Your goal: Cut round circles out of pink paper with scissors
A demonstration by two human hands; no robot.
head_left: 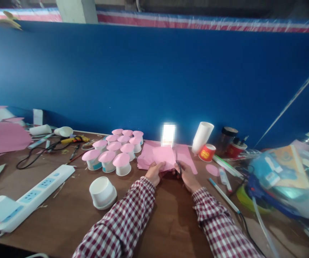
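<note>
My left hand [154,172] is closed on the lower left edge of a pink paper sheet [163,154], holding it tilted up off the brown table [70,215]. My right hand [186,175] is closed on dark scissors [178,167] whose blades meet the sheet's right edge. More pink paper [185,154] lies flat under and behind the held sheet. Both my sleeves are red and white check.
Several white paper cups capped with pink discs [116,150] stand to the left, with an upturned white cup [102,191] nearer me. A white power strip [33,195] lies at the left. A stack of cups [202,136], a red cup [206,152], pens and bagged supplies [283,175] crowd the right.
</note>
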